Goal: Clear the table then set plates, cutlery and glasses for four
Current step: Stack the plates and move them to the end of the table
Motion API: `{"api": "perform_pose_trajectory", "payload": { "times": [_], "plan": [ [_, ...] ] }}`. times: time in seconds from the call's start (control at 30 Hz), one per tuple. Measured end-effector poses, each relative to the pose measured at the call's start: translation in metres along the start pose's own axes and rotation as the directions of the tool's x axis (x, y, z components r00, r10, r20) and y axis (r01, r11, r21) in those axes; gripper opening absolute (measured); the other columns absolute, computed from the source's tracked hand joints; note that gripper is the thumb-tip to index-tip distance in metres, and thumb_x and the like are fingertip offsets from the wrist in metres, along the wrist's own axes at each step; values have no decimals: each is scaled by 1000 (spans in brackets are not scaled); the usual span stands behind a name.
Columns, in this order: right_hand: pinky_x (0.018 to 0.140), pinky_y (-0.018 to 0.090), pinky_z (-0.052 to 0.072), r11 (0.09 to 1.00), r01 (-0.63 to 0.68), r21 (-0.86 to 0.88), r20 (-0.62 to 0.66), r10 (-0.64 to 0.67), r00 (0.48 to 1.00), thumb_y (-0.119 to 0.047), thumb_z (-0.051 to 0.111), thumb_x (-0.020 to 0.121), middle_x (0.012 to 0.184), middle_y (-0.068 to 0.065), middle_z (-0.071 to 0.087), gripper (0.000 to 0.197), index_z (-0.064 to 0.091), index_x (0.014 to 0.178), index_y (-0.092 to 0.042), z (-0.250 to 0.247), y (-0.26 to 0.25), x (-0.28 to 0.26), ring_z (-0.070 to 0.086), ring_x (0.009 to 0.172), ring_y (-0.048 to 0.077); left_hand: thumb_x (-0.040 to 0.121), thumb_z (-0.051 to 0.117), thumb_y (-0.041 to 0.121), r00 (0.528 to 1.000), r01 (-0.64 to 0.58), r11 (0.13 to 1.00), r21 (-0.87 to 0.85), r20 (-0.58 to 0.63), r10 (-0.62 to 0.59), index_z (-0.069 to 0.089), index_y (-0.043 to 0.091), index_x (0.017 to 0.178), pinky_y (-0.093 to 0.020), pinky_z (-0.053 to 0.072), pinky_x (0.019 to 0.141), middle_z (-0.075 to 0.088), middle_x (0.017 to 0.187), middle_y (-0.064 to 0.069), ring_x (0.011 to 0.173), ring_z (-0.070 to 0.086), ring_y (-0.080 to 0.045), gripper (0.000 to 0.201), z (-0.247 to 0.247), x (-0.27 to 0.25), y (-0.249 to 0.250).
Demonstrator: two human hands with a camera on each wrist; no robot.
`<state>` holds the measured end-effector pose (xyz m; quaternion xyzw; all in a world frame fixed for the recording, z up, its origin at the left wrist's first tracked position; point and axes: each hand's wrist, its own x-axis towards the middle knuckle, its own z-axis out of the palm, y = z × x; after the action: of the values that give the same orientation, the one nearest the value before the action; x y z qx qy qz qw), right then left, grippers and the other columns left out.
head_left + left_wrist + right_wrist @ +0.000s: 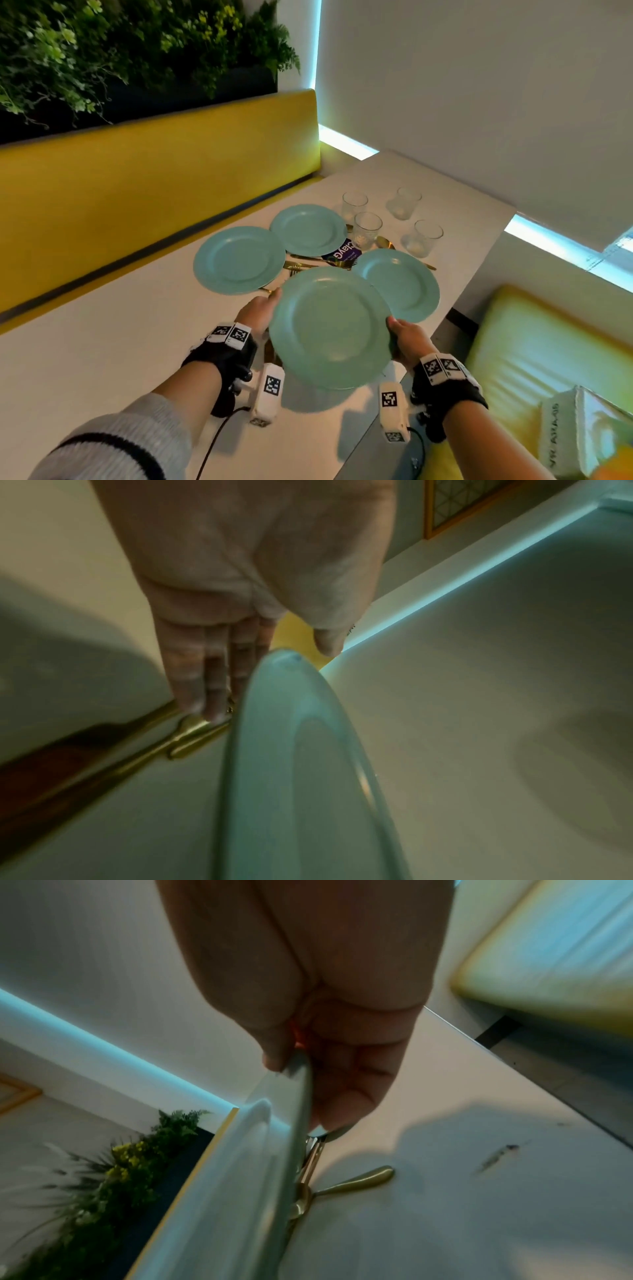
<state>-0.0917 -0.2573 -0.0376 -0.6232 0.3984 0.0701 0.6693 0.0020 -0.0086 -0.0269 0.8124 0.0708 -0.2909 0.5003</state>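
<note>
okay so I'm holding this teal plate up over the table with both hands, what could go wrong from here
1. The left hand seems to hold the lifted plate only at its rim, fingers fairly straight; it could slip.
2. Gold cutlery lies loose beneath; setting the plate down there could trap it or leave the plate rocking.
3. The glasses stand clustered just beyond; swinging the plate forward might knock one over.

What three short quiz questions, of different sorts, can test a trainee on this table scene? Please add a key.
1. True or false: both hands hold the lifted plate.
2. How many plates lie flat on the table?
3. The glasses stand: A) upright, B) tipped over, C) stacked?

Key: 1 true: left hand and right hand grip opposite rims. 2 three. 3 A.
</note>
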Motion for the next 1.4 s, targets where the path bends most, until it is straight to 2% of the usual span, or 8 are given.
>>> {"api": "perform_pose_trajectory", "payload": {
  "times": [0.1, 0.23, 0.37, 0.57, 0.67, 0.77, 1.07, 1.4],
  "plan": [
    [88, 48, 49, 998, -19, 63, 17, 18, 1000, -24, 39, 101, 89, 14, 63, 29, 59, 93, -5, 3, -5, -1, 59, 83, 30, 68, 56, 66, 999, -10, 969, -247, 38, 20, 67, 19, 93, -48, 47, 100, 69, 115, -13, 104, 65, -29, 54, 7, 19, -6],
    [68, 35, 50, 997, -25, 74, -62, 29, 998, -29, 44, 99, 82, 8, 62, 25, 57, 90, -9, -2, -24, 15, 59, 72, 22, 91, 51, 34, 996, -88, 893, -441, -54, 72, 62, 23, 105, -53, 47, 99, 64, 120, -11, 108, 62, -29, 21, 14, 23, 17],
    [75, 37, 49, 992, -99, -84, -279, 72, 958, -24, 48, 96, 93, 11, 53, 34, 50, 121, 0, -31, -31, 49, 54, 83, 26, 79, 53, 50, 975, -146, 906, -397, -213, 64, 56, 13, 124, -52, 43, 104, 57, 131, -6, 119, 56, -30, 58, 13, 52, 25],
    [61, 28, 57, 984, -140, -107, -261, 108, 959, -24, 58, 85, 129, 17, 53, 26, 54, 109, -16, -54, -23, 82, 54, 77, 20, 64, 50, 65, 950, -86, 893, -443, -306, -61, 58, 17, 122, -51, 44, 103, 61, 129, -11, 117, 58, -33, 76, 8, 101, 17],
    [52, 33, 54, 981, -141, -131, -250, 105, 963, -22, 57, 80, 110, 17, 60, 32, 57, 110, -11, -59, -25, 101, 61, 84, 29, 74, 42, 64, 943, -80, 893, -443, -323, -76, 59, 15, 123, -49, 42, 105, 60, 131, -12, 118, 57, -32, 72, 10, 91, 32],
    [74, 37, 57, 988, -118, 99, -272, 141, 952, -21, 41, 98, 128, 17, 49, 42, 40, 136, -2, -58, -28, 103, 52, 115, 37, 96, 34, 46, 933, -81, 885, -458, -348, -94, 55, 10, 129, -46, 40, 108, 55, 136, -14, 124, 53, -32, 53, 13, 77, 48],
    [97, 44, 40, 957, 104, 271, -609, 87, 789, -12, 37, 98, 124, 33, 50, 37, 43, 126, 12, -83, -69, 62, 49, 117, 42, 98, 33, 46, 876, -131, 852, -506, -462, -140, 55, 6, 129, -46, 40, 107, 56, 134, -15, 123, 53, -35, 55, -1, 75, 39],
    [82, 41, 46, 961, 247, -128, -339, -276, 899, -20, 30, 101, 109, 32, 51, 34, 57, 110, 0, 4, -111, 27, 56, 94, 34, 99, 23, 48, 908, -58, 881, -470, -391, -149, 50, 2, 132, -45, 39, 107, 52, 136, -20, 124, 50, -36, 63, -11, 56, 43]
  ]
}}
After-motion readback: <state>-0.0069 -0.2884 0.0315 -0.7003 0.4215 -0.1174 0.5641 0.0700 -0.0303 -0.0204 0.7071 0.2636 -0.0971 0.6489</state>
